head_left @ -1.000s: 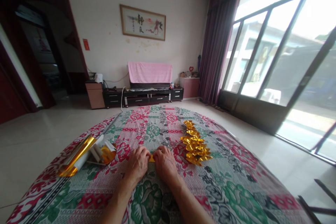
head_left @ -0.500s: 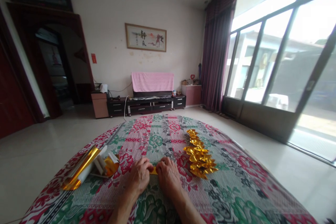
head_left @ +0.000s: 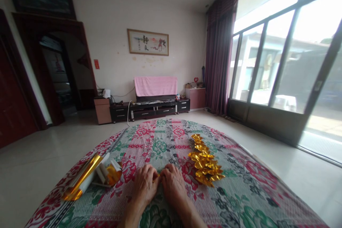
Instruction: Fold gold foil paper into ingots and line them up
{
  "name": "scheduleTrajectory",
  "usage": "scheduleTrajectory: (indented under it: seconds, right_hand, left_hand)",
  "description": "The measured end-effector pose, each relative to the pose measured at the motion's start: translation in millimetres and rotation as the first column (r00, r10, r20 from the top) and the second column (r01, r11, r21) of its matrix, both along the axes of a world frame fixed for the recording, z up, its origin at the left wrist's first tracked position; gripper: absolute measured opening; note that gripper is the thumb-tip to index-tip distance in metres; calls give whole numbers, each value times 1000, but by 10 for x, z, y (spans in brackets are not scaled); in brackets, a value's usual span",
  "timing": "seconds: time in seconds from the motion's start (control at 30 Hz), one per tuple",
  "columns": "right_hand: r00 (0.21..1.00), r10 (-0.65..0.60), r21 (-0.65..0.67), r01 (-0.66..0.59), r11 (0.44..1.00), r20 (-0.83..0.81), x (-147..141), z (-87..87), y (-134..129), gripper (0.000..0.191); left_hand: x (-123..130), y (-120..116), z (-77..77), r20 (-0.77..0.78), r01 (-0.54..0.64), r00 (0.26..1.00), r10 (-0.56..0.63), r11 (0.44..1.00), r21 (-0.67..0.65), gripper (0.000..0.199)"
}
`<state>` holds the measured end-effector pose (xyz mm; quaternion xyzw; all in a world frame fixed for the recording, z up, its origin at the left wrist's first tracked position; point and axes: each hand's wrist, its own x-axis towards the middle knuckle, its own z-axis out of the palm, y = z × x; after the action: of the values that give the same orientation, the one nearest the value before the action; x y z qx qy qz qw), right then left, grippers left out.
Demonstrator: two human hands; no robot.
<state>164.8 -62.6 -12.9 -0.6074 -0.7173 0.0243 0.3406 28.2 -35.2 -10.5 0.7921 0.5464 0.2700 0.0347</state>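
My left hand [head_left: 146, 182] and my right hand [head_left: 172, 181] meet over the middle of the patterned cloth [head_left: 157, 146], fingers curled and pinching. Between the fingertips shows a sliver of gold foil paper [head_left: 159, 175]; the fingers hide most of it. To the right of my hands lies a row of folded gold foil pieces [head_left: 205, 160], pointed at the ends and overlapping. Over on the left, a roll of gold foil paper [head_left: 87, 178] lies slantwise, beside a small pile of white and gold paper pieces [head_left: 109, 171].
The cloth covers a rounded surface. Beyond it stand a low black cabinet [head_left: 153, 111] and a pink cloth [head_left: 156, 86] draped over something. Large glass doors [head_left: 280, 64] are on the right, with a purple curtain [head_left: 220, 57] beside them. A doorway [head_left: 57, 74] opens at left.
My hands have drawn closer together, and less of the gold foil paper shows between them. The whole view has tilted slightly upward.
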Motion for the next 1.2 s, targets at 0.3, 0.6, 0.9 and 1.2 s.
scheduleTrajectory:
  seconds: [0.3, 0.6, 0.9, 1.2]
  right_hand:
    - [1000, 1, -3, -1, 1000, -11, -8, 42, -13, 20]
    - [1000, -9, 6, 9, 1000, -4, -11, 18, -6, 24]
    - [1000, 0, 7, 0, 1000, -13, -17, 19, -8, 20]
    - [1000, 12, -12, -12, 1000, -14, -19, 68, -46, 11]
  left_hand:
    - [-150, 59, 31, 30, 64, 998, -61, 991, -122, 16]
    - [-180, 54, 67, 69, 54, 997, -44, 986, -158, 32]
    - [-68, 9, 31, 28, -15, 999, 17, 998, -63, 12]
    - [-73, 4, 16, 31, -10, 999, 12, 999, -35, 12]
